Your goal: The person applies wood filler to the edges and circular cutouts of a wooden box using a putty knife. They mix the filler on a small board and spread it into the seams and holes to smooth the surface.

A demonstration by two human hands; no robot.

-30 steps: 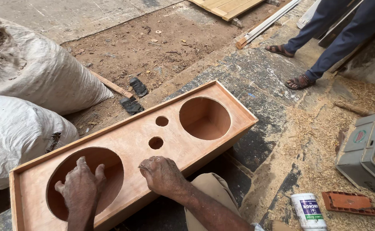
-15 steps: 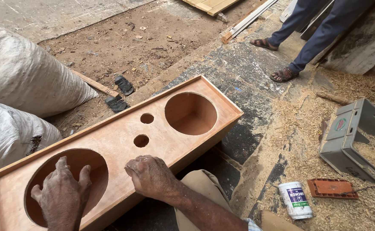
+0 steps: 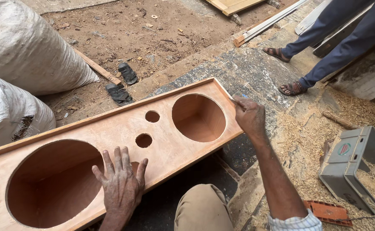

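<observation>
A long plywood box [image 3: 170, 147] lies across the ground in front of me. Its top face has a large round hole near each end [image 3: 199, 117] [image 3: 54, 182] and two small holes [image 3: 152, 116] [image 3: 143, 140] between them. My left hand [image 3: 121, 186] rests flat on the panel with fingers spread, just right of the nearer large hole. My right hand [image 3: 249, 116] is at the box's far right corner, its fingers closed on a small thin pencil-like thing whose tip touches the edge.
Two white sacks [image 3: 29, 47] [image 3: 7, 111] lie at the left, with a pair of black sandals [image 3: 123, 83] on the dirt behind the box. Another person's legs [image 3: 324, 47] stand at the top right. A grey plastic case [image 3: 358, 167] and an orange tool [image 3: 328, 211] sit in sawdust at the right.
My right hand has left the panel's middle and reached out to the far right corner. My left hand has shifted right, from over the large hole onto the solid panel.
</observation>
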